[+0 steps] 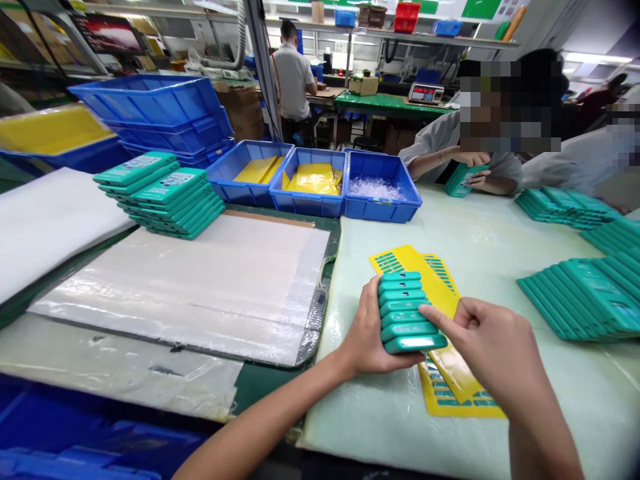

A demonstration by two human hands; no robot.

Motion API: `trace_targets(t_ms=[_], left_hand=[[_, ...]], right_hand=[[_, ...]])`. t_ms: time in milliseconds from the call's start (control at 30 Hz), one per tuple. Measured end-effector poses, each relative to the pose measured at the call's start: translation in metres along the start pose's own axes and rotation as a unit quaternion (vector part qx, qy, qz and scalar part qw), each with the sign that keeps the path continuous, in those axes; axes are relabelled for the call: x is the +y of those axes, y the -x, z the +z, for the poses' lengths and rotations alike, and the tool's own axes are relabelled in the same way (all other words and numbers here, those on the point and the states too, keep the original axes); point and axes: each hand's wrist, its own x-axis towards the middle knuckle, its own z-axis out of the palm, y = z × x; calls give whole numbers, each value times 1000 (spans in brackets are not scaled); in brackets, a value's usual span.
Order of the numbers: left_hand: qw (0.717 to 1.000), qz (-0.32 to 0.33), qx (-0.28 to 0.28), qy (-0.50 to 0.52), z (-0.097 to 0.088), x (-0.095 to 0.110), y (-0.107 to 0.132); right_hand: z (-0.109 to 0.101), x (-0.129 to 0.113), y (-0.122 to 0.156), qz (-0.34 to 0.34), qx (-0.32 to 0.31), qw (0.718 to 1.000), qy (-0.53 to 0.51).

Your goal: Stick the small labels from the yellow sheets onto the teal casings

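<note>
My left hand (pixel 367 333) grips a row of several teal phone cases (pixel 406 310) standing on edge, thumb under the nearest one. My right hand (pixel 487 340) is on the right side of the same row, index finger stretched onto the nearest case and the other fingers curled. The cases sit above yellow sticker sheets (pixel 440 280) that lie on the pale table mat (pixel 480 240).
More teal cases are fanned out at the right (pixel 580 293) and stacked at the left (pixel 165 193). Three blue bins (pixel 383 210) stand at the back, with stacked blue crates (pixel 155 107) behind. A person (pixel 465 153) across the table handles a case. A clear plastic sheet (pixel 200 280) lies left.
</note>
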Motion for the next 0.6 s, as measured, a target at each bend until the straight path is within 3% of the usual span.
trace_targets(t_ms=[100, 233, 333, 400, 600], left_hand=[[1000, -11, -6, -4, -2, 1, 0], [1000, -11, -14, -9, -4, 0, 0], [1000, -9, -15, -15, -4, -1, 1], [1000, -8, -15, -18, -4, -1, 1], [1000, -14, -16, -13, -4, -2, 2]], right_hand=[[-2, 25, -20, 5, -73, 996, -58], [10, 76, -33, 93, 51, 993, 44], [28, 107, -19, 98, 20, 994, 40], [44, 115, -4, 90, -12, 996, 19], [79, 108, 21, 92, -4, 995, 35]])
